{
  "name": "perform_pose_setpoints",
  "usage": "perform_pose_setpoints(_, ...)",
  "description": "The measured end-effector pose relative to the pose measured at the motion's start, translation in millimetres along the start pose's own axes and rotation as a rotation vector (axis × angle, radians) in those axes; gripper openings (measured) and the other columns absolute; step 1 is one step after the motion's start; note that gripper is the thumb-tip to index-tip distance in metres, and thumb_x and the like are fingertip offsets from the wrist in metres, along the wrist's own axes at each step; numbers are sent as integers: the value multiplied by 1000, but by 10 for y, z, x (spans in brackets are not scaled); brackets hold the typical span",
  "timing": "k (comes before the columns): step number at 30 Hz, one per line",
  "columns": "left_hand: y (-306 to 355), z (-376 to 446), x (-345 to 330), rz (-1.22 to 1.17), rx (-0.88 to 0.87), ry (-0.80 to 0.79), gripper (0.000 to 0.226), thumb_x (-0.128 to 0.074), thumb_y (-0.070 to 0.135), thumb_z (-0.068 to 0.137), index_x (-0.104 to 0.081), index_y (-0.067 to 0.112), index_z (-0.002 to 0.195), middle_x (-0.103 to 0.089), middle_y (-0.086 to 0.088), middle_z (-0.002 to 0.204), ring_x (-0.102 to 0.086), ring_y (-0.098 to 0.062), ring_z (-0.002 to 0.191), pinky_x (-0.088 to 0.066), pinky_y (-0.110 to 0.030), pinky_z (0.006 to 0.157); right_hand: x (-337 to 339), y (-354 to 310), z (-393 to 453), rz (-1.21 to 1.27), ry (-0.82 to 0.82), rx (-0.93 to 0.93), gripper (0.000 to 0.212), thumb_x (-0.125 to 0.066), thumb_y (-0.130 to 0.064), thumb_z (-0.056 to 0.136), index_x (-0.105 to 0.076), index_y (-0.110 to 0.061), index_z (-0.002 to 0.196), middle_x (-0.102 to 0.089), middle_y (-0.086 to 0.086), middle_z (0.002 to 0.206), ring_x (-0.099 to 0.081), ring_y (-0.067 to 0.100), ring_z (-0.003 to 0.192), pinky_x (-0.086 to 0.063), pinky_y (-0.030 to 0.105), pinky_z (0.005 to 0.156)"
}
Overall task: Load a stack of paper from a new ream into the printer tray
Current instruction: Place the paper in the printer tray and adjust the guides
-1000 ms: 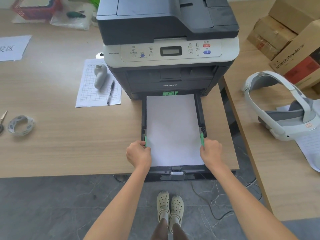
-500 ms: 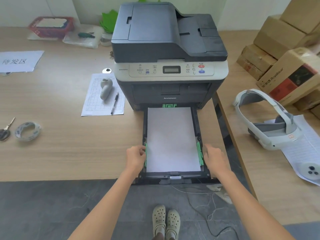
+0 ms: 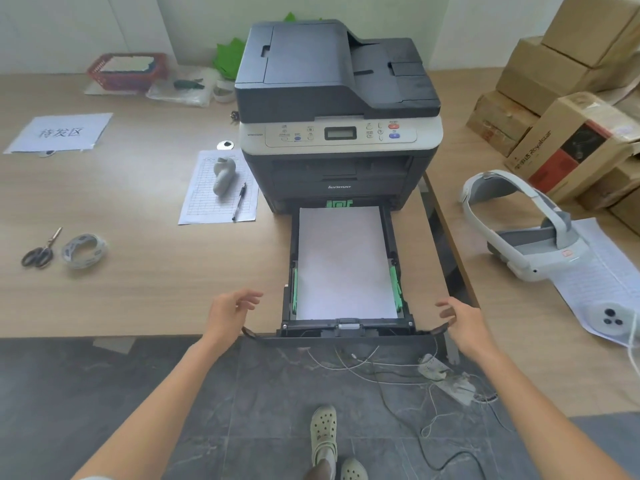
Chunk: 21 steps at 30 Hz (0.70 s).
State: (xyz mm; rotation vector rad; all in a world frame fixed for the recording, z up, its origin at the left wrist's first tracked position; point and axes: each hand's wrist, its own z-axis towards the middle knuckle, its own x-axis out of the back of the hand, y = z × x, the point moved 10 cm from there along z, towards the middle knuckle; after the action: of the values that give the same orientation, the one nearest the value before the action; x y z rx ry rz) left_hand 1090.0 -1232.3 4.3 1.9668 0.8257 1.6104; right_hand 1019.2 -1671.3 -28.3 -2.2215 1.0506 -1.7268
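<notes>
Flanking the pulled-out paper tray (image 3: 347,328), the left hand (image 3: 228,315) and the right hand (image 3: 462,320) are held just outside its front corners, fingers loosely spread and gripping nothing. Neither hand is seen touching the tray; both are about equally near to it, one on each side. The tray's long axis is aimed straight into the printer (image 3: 337,112), away from the person, so a push along that line is judged to be what comes next. A clean white paper stack (image 3: 344,263) is seen lying flat inside the tray, squared between the green side guides (image 3: 396,289), its far edge tucked just under the printer's front.
</notes>
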Motion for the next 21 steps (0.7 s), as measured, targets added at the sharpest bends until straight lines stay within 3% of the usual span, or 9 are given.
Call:
perform_pose_setpoints(2,-107,-178,28,-26,36,31,51,-35,-24,77,-69,6,102,-68,-13,90,-63,-26,84,-51,-20,75,-20,1,-112,102,14,11,50,-44,22,73,-63,-7,109,-63,12,86,-63,33,90,-49,31,72)
perform_pose_setpoints(5,-284,-481,-57,-100,130,58,65,-31,-31,69,-65,6,110,-66,-16,101,-62,-29,92,-46,0,67,-59,27,-322,251,39,-26,47,-47,21,74,-60,-2,113,-62,12,88,-62,30,87,-44,8,61)
perform_pose_setpoints(7,-359,-637,-150,-154,178,95,63,-38,-26,73,-60,10,119,-65,-13,111,-64,-27,95,-43,4,67,-103,27,-431,323,41,-38,46,-52,17,76,-56,-2,118,-61,13,96,-57,22,86,-43,12,62)
perform_pose_setpoints(9,-391,-753,-252,-248,244,126,65,-49,-17,77,-49,17,132,-61,-9,120,-63,-23,100,-47,-4,73,-148,48,-496,391,52,-77,46,-57,11,77,-54,-2,121,-62,13,101,-56,21,90,-41,23,76)
perform_pose_setpoints(10,-410,-810,-307,-323,293,139,68,-55,-13,77,-44,18,137,-60,-9,124,-61,-23,107,-50,-14,81,-177,64,-519,412,56,-97,45,-61,7,78,-54,-2,121,-63,15,104,-58,24,92,-41,24,80)
perform_pose_setpoints(12,-426,-881,-391,-396,359,165,66,-67,-3,75,-44,14,135,-59,-10,127,-58,-23,113,-47,-29,91,-252,86,-558,415,54,-135,42,-68,-4,78,-55,-1,117,-64,16,106,-58,25,95,-42,28,85)
perform_pose_setpoints(16,-385,-906,-542,-460,405,165,64,-80,14,68,-50,11,125,-61,-6,119,-57,-22,110,-43,-29,91,-353,113,-565,460,78,-177,45,-76,-22,74,-56,-1,109,-62,10,102,-59,27,101,-46,36,92)
perform_pose_setpoints(21,-369,-858,-495,-521,415,280,49,-81,11,67,-55,16,108,-63,-10,112,-59,-22,106,-42,-26,90,-377,78,-568,489,164,-166,44,-78,-27,71,-60,0,100,-64,10,98,-56,21,93,-44,31,86)
